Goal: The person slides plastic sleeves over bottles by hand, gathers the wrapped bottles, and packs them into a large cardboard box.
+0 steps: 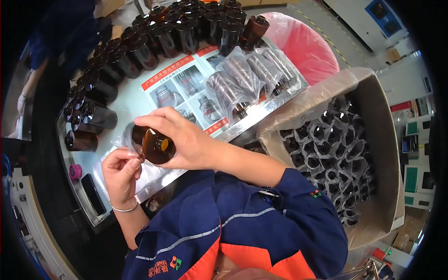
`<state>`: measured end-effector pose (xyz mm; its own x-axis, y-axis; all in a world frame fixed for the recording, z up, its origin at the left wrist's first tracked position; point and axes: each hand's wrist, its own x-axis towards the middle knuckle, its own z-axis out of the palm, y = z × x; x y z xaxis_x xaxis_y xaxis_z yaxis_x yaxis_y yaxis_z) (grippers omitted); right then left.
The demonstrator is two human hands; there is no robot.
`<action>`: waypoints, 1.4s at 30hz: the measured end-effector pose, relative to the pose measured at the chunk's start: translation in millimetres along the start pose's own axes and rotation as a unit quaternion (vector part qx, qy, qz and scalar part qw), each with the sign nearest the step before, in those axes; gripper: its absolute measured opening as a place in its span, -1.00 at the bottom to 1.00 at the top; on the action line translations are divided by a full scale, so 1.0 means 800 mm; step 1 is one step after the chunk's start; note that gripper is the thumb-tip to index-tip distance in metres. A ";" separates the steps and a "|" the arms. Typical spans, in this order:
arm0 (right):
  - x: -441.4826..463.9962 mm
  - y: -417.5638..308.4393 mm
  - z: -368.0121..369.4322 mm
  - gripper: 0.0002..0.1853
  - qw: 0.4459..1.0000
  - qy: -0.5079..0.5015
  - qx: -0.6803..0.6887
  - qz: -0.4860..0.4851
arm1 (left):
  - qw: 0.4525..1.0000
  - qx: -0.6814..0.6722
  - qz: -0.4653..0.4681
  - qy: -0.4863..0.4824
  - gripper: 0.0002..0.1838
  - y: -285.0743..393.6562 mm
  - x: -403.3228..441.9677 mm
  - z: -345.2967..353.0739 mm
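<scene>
My right hand [186, 142] is wrapped round a dark amber bottle [156, 148], tilted so its open neck faces me. Translucent film, apparently a clear plastic bag [127, 134], shows at the bottle's far left end. Close below it, my left hand [122, 171] is closed in a pinch at the edge of this film; the fingertips partly hide the grip. Beneath both hands lie flat clear plastic bags [151, 179] on the table. Many more amber bottles [140, 51] stand in a curved band along the table's back and left sides.
Several bagged bottles [235, 79] lie on the printed sheet [161, 84] at right. A cardboard box [380, 116] of bagged bottles stands beside the table. Behind is a pink-lined bin [305, 44]. A pink tape roll [74, 171] and a phone-like dark object [93, 193] are left.
</scene>
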<state>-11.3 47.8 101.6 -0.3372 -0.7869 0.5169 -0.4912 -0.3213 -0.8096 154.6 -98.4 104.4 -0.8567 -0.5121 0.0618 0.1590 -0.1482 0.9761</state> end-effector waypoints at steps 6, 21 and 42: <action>0.009 -0.002 -0.019 -0.19 0.986 -0.063 0.150 0.025 | 0.982 -0.182 0.031 0.027 -0.93 -0.010 0.003 -0.016; 0.004 0.056 -0.005 -0.40 0.838 0.098 0.486 0.226 | 0.987 -0.129 0.024 0.090 -0.93 -0.008 0.007 -0.011; 0.026 0.053 -0.020 -0.47 0.778 -0.216 -0.585 -0.075 | 0.891 0.319 -0.084 0.311 -0.85 -0.024 -0.017 -0.098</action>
<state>-52.1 26.6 82.2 -0.0280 -0.9717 0.2344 -0.9794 0.0736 0.1881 201.9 -154.9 68.3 -0.3730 -0.9273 -0.0311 -0.4279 0.1422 0.8926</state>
